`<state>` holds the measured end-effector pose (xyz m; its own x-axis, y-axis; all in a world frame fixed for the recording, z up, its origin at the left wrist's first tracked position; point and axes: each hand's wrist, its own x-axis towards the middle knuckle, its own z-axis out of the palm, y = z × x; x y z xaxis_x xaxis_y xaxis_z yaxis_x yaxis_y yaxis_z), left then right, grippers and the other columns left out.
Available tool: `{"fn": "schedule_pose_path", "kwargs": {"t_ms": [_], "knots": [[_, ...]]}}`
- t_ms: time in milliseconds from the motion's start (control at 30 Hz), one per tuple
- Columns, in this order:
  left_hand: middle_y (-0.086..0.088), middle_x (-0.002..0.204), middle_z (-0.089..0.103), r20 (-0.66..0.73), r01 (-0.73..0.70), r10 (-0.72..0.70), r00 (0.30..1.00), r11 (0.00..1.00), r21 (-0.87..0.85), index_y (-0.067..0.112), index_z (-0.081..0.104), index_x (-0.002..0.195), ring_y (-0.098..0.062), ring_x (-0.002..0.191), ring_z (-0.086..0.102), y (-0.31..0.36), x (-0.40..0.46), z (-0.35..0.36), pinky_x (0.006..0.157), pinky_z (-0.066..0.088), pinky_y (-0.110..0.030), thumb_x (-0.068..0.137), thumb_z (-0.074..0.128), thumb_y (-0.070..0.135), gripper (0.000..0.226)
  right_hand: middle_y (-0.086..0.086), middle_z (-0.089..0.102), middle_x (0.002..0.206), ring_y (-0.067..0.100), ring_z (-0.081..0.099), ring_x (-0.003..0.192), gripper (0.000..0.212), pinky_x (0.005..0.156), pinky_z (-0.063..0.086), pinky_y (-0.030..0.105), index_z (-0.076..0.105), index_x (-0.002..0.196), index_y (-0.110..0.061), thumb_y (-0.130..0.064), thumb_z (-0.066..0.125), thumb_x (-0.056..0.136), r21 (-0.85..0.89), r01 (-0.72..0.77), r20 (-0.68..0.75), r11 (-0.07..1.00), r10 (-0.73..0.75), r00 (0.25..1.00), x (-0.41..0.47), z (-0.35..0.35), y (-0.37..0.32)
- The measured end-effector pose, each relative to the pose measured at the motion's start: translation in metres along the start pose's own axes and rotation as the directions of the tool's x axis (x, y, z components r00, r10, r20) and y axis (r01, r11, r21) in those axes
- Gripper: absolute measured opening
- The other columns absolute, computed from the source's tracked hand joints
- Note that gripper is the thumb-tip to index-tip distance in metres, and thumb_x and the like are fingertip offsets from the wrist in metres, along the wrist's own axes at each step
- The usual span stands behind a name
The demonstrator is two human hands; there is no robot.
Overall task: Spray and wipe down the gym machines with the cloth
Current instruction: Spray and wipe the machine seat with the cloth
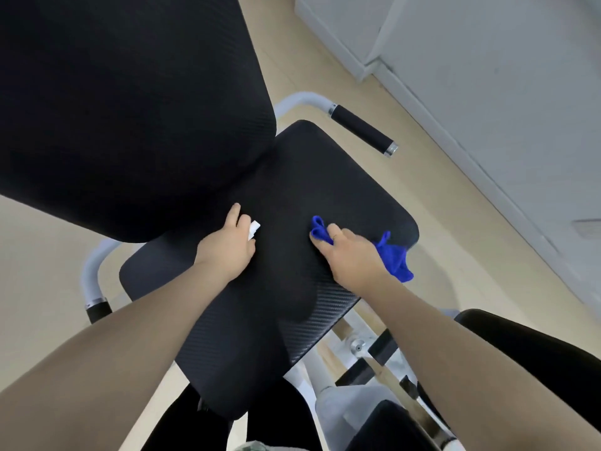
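The right hand [349,255] presses a blue cloth [392,255] onto the black seat pad [286,196], fingers curled over its folds. The left hand [227,244], just beside, has its fingers clamped on a white spray bottle [253,230], mostly hidden.

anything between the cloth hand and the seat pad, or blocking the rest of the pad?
Nothing visible. The right hand already presses the blue cloth onto the seat pad. The left hand, gripping a white object, hangs over the pad's left part; the remaining surface is bare.
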<state>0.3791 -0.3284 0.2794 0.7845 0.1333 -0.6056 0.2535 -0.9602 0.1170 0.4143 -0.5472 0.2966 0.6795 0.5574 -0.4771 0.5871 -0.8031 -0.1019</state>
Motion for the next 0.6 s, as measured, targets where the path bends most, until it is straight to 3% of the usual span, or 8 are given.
{"fn": "schedule_pose_path", "kwargs": {"t_ms": [67, 133, 200, 300, 400, 500, 533, 600], "knots": [[0.001, 0.159, -0.001, 0.037, -0.034, 0.034, 0.999, 0.999, -0.006, 0.015, 0.033, 0.135, -0.027, 0.069, 0.060, 0.001, -0.005, 0.002, 0.057, 0.045, -0.030, 0.096, 0.044, 0.035, 0.045, 0.012, 0.036, 0.126, 0.031, 0.044, 0.105, 0.056, 0.079, 0.039, 0.037, 0.029, 0.143, -0.022, -0.012, 0.043, 0.090, -0.074, -0.071, -0.026, 0.995, 0.070, 0.997, 0.000, -0.009, 0.035], [0.002, 0.159, -0.006, 0.075, -0.057, 0.057, 0.996, 0.998, -0.013, 0.019, 0.026, 0.141, -0.026, 0.074, 0.062, 0.000, -0.008, 0.006, 0.060, 0.050, -0.032, 0.092, 0.049, 0.045, 0.060, 0.015, 0.037, 0.127, 0.034, 0.044, 0.106, 0.058, 0.084, 0.040, 0.040, 0.033, 0.142, -0.021, -0.008, 0.045, 0.088, -0.012, -0.290, -0.091, 0.957, 0.288, 0.953, -0.001, -0.012, 0.068], [0.004, 0.158, -0.010, 0.087, -0.062, 0.065, 0.994, 0.997, -0.039, 0.020, 0.022, 0.143, -0.025, 0.075, 0.062, -0.001, -0.008, 0.010, 0.061, 0.050, -0.032, 0.085, 0.056, 0.053, 0.075, 0.017, 0.040, 0.124, 0.035, 0.045, 0.102, 0.058, 0.082, 0.040, 0.041, 0.036, 0.141, -0.017, -0.003, 0.047, 0.086, 0.079, -0.376, -0.165, 0.923, 0.384, 0.909, -0.002, -0.004, 0.074], [0.009, 0.158, -0.010, 0.067, -0.058, 0.065, 0.996, 0.993, -0.102, 0.022, 0.024, 0.142, -0.025, 0.078, 0.062, -0.005, -0.009, 0.016, 0.063, 0.051, -0.033, 0.079, 0.061, 0.056, 0.081, 0.019, 0.050, 0.107, 0.036, 0.051, 0.085, 0.054, 0.064, 0.038, 0.037, 0.048, 0.132, -0.009, 0.000, 0.055, 0.078, 0.169, -0.367, -0.185, 0.915, 0.395, 0.900, -0.010, 0.018, 0.037], [0.009, 0.157, -0.011, 0.062, -0.048, 0.054, 0.997, 0.995, -0.092, 0.023, 0.021, 0.144, -0.026, 0.081, 0.063, -0.003, -0.012, 0.014, 0.065, 0.053, -0.034, 0.081, 0.060, 0.056, 0.081, 0.015, 0.055, 0.088, 0.031, 0.053, 0.065, 0.059, 0.051, 0.036, 0.031, 0.061, 0.119, -0.010, -0.003, 0.071, 0.061, 0.147, -0.249, -0.199, 0.957, 0.275, 0.940, -0.031, 0.032, -0.012], [0.006, 0.158, -0.010, 0.074, -0.035, 0.040, 0.996, 0.997, -0.074, 0.020, 0.020, 0.144, -0.027, 0.085, 0.063, 0.005, -0.014, 0.008, 0.065, 0.051, -0.034, 0.083, 0.059, 0.053, 0.080, 0.014, 0.049, 0.108, 0.033, 0.053, 0.088, 0.058, 0.065, 0.041, 0.035, 0.045, 0.136, -0.018, -0.007, 0.057, 0.080, 0.118, -0.014, -0.081, 0.993, 0.023, 0.996, -0.041, 0.029, -0.010], [0.005, 0.158, -0.010, 0.080, -0.029, 0.034, 0.996, 0.997, -0.074, 0.019, 0.020, 0.144, -0.028, 0.086, 0.063, 0.006, -0.013, 0.007, 0.067, 0.052, -0.035, 0.083, 0.060, 0.051, 0.079, 0.014, 0.046, 0.112, 0.034, 0.052, 0.094, 0.056, 0.070, 0.042, 0.036, 0.043, 0.138, -0.023, -0.009, 0.053, 0.084, 0.142, -0.024, -0.090, 0.990, 0.037, 0.995, -0.039, 0.027, 0.003], [0.004, 0.158, -0.009, 0.091, -0.016, 0.023, 0.996, 0.996, -0.083, 0.018, 0.021, 0.143, -0.029, 0.089, 0.063, 0.006, -0.012, 0.008, 0.071, 0.053, -0.036, 0.083, 0.061, 0.049, 0.079, 0.013, 0.042, 0.116, 0.034, 0.049, 0.102, 0.050, 0.080, 0.044, 0.037, 0.041, 0.138, -0.029, -0.014, 0.046, 0.091, 0.231, -0.215, -0.132, 0.949, 0.250, 0.959, -0.032, 0.017, 0.032]]}}
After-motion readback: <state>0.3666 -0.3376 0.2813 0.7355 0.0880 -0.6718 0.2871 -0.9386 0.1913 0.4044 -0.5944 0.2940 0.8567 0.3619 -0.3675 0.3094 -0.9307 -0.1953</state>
